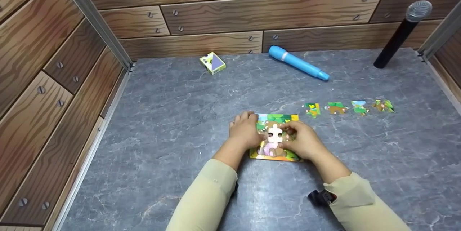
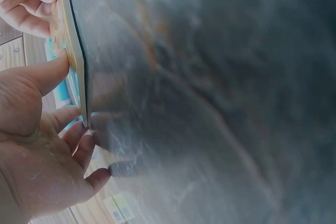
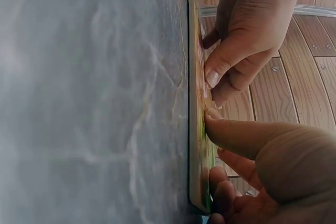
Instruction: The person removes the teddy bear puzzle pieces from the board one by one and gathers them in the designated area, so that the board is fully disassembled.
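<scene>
A colourful puzzle board [image 1: 277, 118] lies flat on the grey table, with one bare-wood, piece-shaped patch [image 1: 275, 133] at its middle. My left hand [image 1: 246, 130] rests on the board's left edge; in the left wrist view the left hand [image 2: 63, 98] has its palm spread, thumb against the board [image 2: 71, 35]. My right hand [image 1: 302, 139] covers the board's right part. In the right wrist view the right hand [image 3: 215, 150] has one straight digit pressing on the board [image 3: 197, 145] and other fingertips touching lower down. I see nothing lifted in either hand.
Several loose puzzle pieces [image 1: 336, 108] lie in a row to the right of the board. A blue toy microphone [image 1: 297, 62], a small card box [image 1: 213, 62] and a black microphone [image 1: 399, 36] stand near the back wall. Wood-pattern walls enclose the table [image 1: 173, 115].
</scene>
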A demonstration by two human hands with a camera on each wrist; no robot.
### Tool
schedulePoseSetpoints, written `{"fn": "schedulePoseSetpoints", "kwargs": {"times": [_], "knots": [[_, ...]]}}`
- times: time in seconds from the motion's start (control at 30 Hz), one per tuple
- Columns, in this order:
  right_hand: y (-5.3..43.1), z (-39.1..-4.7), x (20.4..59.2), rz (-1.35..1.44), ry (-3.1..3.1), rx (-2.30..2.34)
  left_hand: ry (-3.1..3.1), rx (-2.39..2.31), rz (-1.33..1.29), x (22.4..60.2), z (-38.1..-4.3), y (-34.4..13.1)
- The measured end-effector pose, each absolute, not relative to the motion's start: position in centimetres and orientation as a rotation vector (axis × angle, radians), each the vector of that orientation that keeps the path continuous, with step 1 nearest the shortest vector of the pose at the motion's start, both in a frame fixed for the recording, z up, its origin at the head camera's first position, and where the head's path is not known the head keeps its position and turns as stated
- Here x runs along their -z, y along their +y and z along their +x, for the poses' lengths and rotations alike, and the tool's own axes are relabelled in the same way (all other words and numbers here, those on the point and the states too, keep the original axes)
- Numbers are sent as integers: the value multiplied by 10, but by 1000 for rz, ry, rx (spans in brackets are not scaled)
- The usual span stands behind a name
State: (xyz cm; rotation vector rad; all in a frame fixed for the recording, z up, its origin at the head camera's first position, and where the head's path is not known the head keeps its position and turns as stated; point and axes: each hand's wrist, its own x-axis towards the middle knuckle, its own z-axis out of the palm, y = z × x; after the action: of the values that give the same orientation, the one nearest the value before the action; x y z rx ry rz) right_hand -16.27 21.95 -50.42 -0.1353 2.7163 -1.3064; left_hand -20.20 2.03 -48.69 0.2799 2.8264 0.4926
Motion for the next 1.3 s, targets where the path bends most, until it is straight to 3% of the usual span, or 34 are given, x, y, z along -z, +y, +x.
{"fn": "schedulePoseSetpoints", "kwargs": {"times": [1.3], "knots": [[224, -156, 498, -193, 2702, 1491, 2808, -519, 277, 487, -204, 19]]}}
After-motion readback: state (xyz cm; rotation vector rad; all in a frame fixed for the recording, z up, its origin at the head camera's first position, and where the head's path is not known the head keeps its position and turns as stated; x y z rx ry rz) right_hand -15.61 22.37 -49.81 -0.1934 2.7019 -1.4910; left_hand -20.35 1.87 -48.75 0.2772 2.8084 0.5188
